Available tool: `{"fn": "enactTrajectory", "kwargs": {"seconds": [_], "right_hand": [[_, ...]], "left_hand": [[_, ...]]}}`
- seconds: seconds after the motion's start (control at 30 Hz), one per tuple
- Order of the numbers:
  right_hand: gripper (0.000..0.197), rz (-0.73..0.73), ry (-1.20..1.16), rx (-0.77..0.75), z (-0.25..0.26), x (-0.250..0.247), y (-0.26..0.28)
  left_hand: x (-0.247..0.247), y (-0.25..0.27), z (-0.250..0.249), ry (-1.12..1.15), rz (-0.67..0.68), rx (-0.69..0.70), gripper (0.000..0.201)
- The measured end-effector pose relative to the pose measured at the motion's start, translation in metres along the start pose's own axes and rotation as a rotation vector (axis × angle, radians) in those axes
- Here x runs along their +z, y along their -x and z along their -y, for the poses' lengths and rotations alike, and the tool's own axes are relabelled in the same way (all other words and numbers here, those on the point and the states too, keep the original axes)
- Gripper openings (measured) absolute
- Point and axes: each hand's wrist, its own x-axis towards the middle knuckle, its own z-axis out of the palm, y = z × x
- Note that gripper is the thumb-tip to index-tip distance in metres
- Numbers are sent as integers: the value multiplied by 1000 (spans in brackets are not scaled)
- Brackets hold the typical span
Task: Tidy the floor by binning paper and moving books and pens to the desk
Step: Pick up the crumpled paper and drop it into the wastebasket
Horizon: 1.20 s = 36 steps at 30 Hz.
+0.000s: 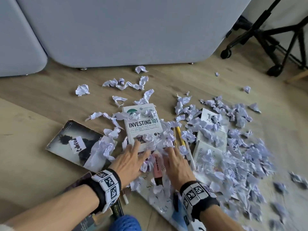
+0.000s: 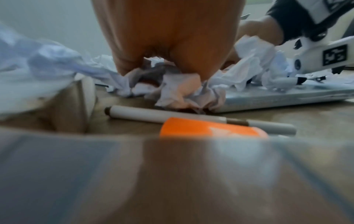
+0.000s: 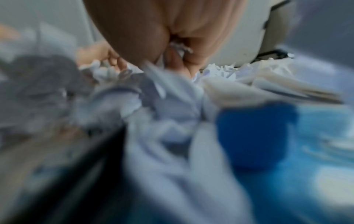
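Nearest the camera in the head view: a blue mesh object (image 1: 125, 222) at the bottom edge, and a dark book (image 1: 93, 212) under the left forearm. Both wrists carry marker bands.

Left hand (image 1: 129, 161) is palm down on crumpled paper (image 1: 146, 164) at the near edge of the "Investing 101" book (image 1: 143, 125), fingers (image 1: 135, 145) spread. The left wrist view shows its fingers curling onto a paper wad (image 2: 178, 91), pressing it to the floor; whether they actually grip it I cannot tell.

Right hand (image 1: 177, 165) is palm down just beside the left, fingers together and reaching into the same paper pile. The right wrist view is heavily blurred; paper (image 3: 180, 47) shows between the fingers (image 3: 193, 50), grip state not readable.

A pink highlighter (image 1: 156, 165) lies on the floor between the two hands. A white marker (image 2: 199, 119) and an orange object (image 2: 208, 128) lie on the floor below the left wrist. A flat white book (image 1: 160, 197) sits under the right hand and wrist.

Left of the hands: a dark-covered book (image 1: 75, 142), partly covered by paper. Right: yellow pencils (image 1: 180, 135), a white pen (image 1: 190, 154), two more white books (image 1: 211, 129) half buried. Dense paper scraps (image 1: 246, 157) spread rightward across the wooden floor (image 1: 41, 105).

Farthest back: loose paper balls (image 1: 82, 90), grey upholstered panels (image 1: 133, 30), a black wheeled stand (image 1: 270, 35).
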Motion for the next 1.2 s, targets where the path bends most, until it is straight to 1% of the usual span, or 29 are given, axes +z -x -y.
{"fn": "enactTrajectory", "kwargs": {"seconds": [0.07,0.1,0.13,0.17,0.23,0.27,0.3,0.33,0.37,0.4,0.43,0.5,0.57,0.6,0.67,0.7,0.73,0.77,0.83,0.9,1.0,1.03,1.1,1.2], "right_hand": [[17,-174,-13,79,-4,-6,-8],[18,-229,-9,143,-9,-8,-14],[25,-231,-4,216,-12,-11,-21],[35,-168,26,272,-14,-15,-28],[49,56,183,293,-15,-15,-37],[52,142,233,293,-14,-12,-40],[53,170,245,298,-13,-7,-40],[52,159,251,295,-12,-2,-40],[47,115,260,267,-13,4,-41],[41,86,284,240,-14,6,-41],[37,89,308,210,-17,7,-41],[36,138,312,171,-19,0,-40],[29,154,223,196,-18,-12,-40],[29,139,186,221,-18,-20,-41],[30,62,152,211,-16,-31,-44],[26,17,138,165,-14,-37,-46],[18,-35,115,116,-8,-45,-48],[10,-82,85,53,3,-54,-51],[13,-135,21,-66,34,-72,-58],[11,-154,-64,-197,76,-87,-67],[7,-128,-186,-379,156,-102,-80],[6,-119,-226,-440,190,-105,-84],[3,-91,-313,-511,244,-112,-87],[6,-21,-483,-611,336,-119,-87]], "left_hand": [[-1,2,-2,69,24,99,67],[-3,4,-5,61,43,138,63],[-6,6,-7,38,51,157,61],[-7,7,-8,26,52,167,62],[-10,8,-7,34,54,158,62],[-12,10,-6,38,66,143,56],[-14,11,-5,46,80,118,46],[-18,12,-4,53,84,91,37],[-20,13,-2,77,68,56,31],[-23,14,0,116,39,22,26],[-28,15,3,160,-4,-8,24],[-37,17,10,229,-87,-43,22],[-51,21,17,272,-162,-49,20],[-59,23,19,285,-192,-57,19],[-73,29,24,296,-252,-104,22],[-80,33,26,303,-284,-133,24],[-87,38,28,309,-310,-160,26],[-93,44,31,318,-340,-177,26],[-108,60,38,340,-383,-219,20],[-123,80,48,332,-429,-281,20],[-145,124,69,358,-509,-387,18],[-152,145,78,364,-553,-424,18],[-164,178,91,373,-635,-479,17],[-184,243,111,381,-817,-668,20]]}}
